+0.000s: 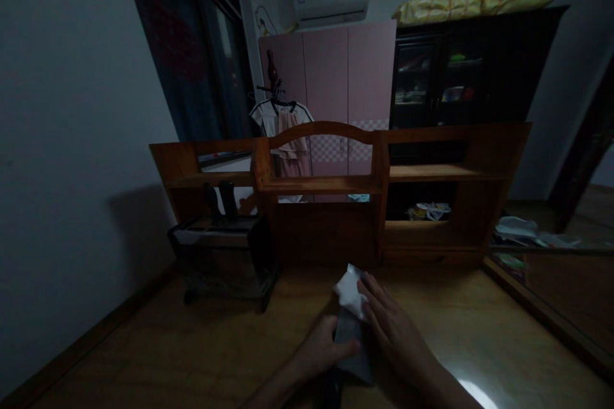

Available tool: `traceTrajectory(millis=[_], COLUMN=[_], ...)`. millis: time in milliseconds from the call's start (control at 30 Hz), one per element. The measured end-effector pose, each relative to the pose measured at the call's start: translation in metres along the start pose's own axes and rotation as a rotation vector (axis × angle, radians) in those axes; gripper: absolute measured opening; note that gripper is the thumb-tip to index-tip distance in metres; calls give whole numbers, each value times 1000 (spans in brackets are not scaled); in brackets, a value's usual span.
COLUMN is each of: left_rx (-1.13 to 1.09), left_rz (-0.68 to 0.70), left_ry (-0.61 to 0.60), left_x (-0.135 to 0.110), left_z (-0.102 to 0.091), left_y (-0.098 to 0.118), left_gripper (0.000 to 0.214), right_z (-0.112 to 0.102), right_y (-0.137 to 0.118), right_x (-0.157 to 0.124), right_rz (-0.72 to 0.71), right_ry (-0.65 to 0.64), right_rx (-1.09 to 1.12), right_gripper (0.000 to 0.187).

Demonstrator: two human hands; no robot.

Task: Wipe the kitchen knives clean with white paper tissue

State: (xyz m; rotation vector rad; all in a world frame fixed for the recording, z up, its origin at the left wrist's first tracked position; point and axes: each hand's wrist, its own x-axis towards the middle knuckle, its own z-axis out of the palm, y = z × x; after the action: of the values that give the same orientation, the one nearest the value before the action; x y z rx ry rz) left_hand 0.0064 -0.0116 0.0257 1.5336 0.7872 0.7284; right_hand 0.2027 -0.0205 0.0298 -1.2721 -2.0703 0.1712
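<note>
My left hand [320, 346] grips the side of a flat grey slab-shaped object [352, 348] lying on the wooden desk [192, 345], thumb laid across its face. My right hand [391, 323] rests with stretched fingers pressing a crumpled white tissue [350, 291] against the upper end of that grey object. The room is dim, and what the grey object is cannot be made out.
A wooden shelf unit [336, 192] stands along the desk's back edge. A dark wire basket [223, 255] sits at back left. Small packets [429, 211] lie in a right cubby. Behind are a pink wardrobe [345, 83] and dark cabinet [460, 70].
</note>
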Motion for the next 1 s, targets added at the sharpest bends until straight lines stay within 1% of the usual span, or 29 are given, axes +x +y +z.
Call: traceTrajectory(millis=[67,133,200,267,400,533,633,733,833,933,967,1000], left_rx=[6,4,-8,-27,-21,1,-23,-77,-65,-79,-83,-81], left_rz=[10,32,37,36,13,17,20,18,-12,-20,-13,-5], left_ry=[13,21,12,11,19,19,30,1,-20,-28,-27,-22], left_x=[0,0,0,0,-1,-2,-3,-4,-4,-4,-4,-3], left_z=[0,0,1,2,1,1,3,4,2,0,-1,-1], left_y=[-2,-3,-4,-4,-5,-2,4,7,6,2,1,0], left_gripper=[34,35,34,36,38,32,38,42,43,44,44,43], right_z=[5,9,10,8,4,7,8,-3,-24,-38,-38,-35], right_y=[-9,-22,-32,-37,-33,-28,-27,-23,-16,-10,-8,-8], right_x=[-1,-2,-4,-5,-6,-9,-11,-9,-4,0,0,-1], right_rz=[-57,-107,-134,-137,-157,-228,-244,-177,-34,182,229,251], right_ry=[-10,-50,-89,-98,-73,-42,7,110,244,378,383,350], right_rx=[-35,-48,-38,-24,-22,-20,-13,-8,-20,-5,23,66], right_gripper=[47,50,51,51,47,46,42,31,28,37,40,42])
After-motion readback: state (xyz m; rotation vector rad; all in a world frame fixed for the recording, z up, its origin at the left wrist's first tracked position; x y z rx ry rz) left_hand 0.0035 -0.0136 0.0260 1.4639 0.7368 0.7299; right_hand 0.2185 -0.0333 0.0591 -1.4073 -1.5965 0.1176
